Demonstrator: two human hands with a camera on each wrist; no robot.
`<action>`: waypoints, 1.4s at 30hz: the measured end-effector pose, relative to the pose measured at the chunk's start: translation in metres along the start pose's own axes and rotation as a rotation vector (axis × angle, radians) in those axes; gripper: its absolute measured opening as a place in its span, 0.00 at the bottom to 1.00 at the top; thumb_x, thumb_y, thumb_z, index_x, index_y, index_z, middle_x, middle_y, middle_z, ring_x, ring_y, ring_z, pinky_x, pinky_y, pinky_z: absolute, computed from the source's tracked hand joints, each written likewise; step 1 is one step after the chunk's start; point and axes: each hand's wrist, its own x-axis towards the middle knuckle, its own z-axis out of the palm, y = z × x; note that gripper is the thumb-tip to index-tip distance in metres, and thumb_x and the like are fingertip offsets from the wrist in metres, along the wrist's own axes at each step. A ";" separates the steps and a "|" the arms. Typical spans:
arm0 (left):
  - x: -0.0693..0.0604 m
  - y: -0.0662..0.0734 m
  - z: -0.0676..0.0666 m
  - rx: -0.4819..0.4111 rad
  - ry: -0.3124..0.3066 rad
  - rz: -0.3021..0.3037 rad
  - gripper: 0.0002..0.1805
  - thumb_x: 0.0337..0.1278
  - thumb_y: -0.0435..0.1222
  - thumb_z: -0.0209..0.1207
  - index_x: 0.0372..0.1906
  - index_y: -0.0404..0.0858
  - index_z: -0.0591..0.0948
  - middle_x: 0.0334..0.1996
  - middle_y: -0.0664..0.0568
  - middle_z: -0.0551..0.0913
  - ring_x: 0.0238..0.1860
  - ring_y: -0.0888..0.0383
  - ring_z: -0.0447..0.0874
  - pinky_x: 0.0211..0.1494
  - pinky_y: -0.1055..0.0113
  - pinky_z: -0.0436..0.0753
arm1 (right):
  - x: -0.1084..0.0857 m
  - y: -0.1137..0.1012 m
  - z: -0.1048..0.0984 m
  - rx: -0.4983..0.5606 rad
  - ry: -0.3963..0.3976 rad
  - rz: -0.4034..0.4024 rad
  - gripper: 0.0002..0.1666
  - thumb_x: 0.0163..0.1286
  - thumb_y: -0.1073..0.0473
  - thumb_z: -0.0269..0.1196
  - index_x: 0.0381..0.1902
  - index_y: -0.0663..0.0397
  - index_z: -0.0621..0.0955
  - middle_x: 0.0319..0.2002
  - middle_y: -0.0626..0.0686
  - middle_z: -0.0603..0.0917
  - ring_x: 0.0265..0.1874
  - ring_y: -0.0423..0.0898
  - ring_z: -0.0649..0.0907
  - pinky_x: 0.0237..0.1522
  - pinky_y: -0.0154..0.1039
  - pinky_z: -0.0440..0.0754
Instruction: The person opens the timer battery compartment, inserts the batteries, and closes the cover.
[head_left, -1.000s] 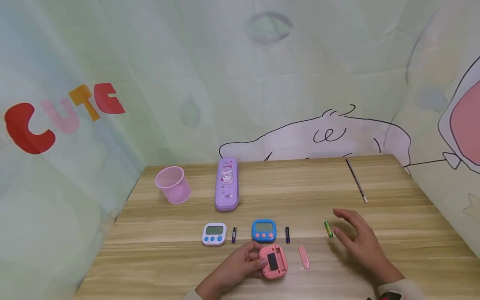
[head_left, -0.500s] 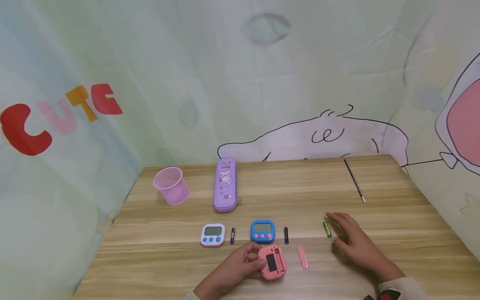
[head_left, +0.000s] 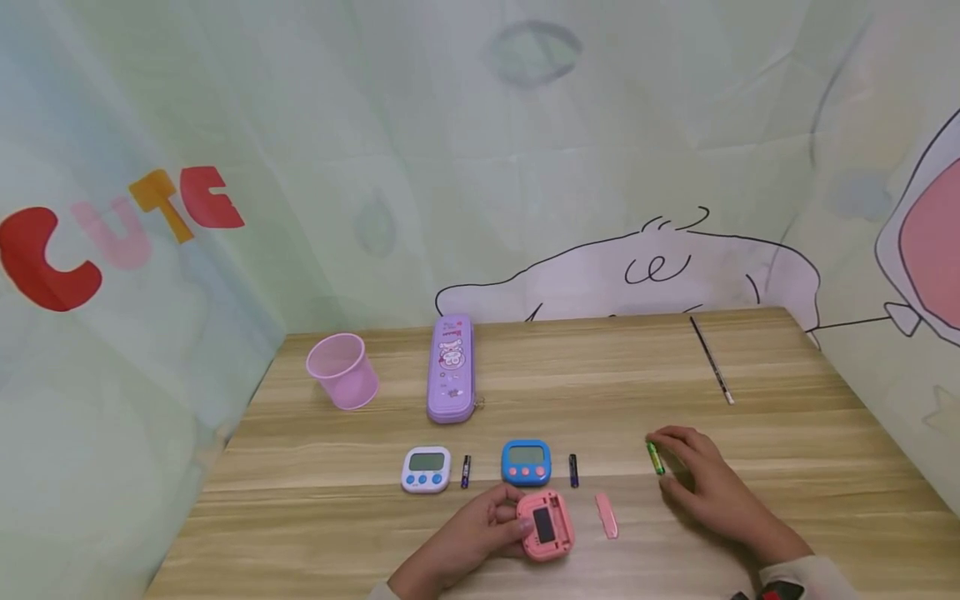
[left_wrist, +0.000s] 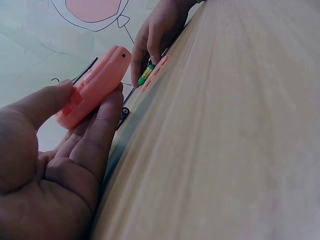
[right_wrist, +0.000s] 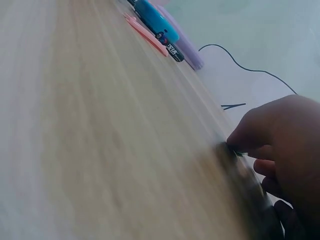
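My left hand holds a pink digital timer, thumb on its back and fingers beneath. The timer's back faces up and its narrow battery slot is uncovered. In the left wrist view the timer is seen edge-on above the table. At the right, my right hand pinches a green AAA battery by its ends between thumb and forefinger. That battery also shows between the fingers in the left wrist view; in the right wrist view the fingers hide it. Between the hands lies the pink battery cover.
A white timer and a blue timer lie face up, with a dark battery and another dark battery to their right. Farther back are a pink cup, a purple pencil case and a pencil.
My right hand has closed in on the green battery from the right, its thumb and forefinger coming together on it. The left hand and pink timer have stayed in place.
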 end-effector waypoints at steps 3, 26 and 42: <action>0.000 0.000 0.000 -0.004 -0.004 0.000 0.19 0.66 0.32 0.58 0.56 0.27 0.68 0.49 0.35 0.82 0.49 0.47 0.84 0.51 0.57 0.85 | 0.000 0.000 0.000 0.001 -0.002 -0.005 0.33 0.57 0.65 0.69 0.63 0.52 0.75 0.60 0.49 0.71 0.60 0.48 0.67 0.54 0.43 0.68; -0.001 0.003 0.001 0.009 0.005 -0.007 0.20 0.66 0.33 0.59 0.56 0.27 0.69 0.49 0.35 0.83 0.48 0.47 0.84 0.50 0.57 0.85 | 0.002 0.003 0.002 0.013 0.040 -0.004 0.28 0.58 0.59 0.72 0.57 0.51 0.78 0.57 0.48 0.74 0.58 0.49 0.70 0.57 0.30 0.63; 0.000 -0.002 -0.001 0.020 0.013 -0.003 0.19 0.66 0.34 0.59 0.56 0.28 0.69 0.48 0.36 0.83 0.47 0.47 0.85 0.49 0.57 0.85 | 0.003 0.000 0.005 0.066 0.137 0.064 0.30 0.57 0.59 0.73 0.57 0.52 0.77 0.52 0.50 0.78 0.53 0.47 0.74 0.57 0.20 0.61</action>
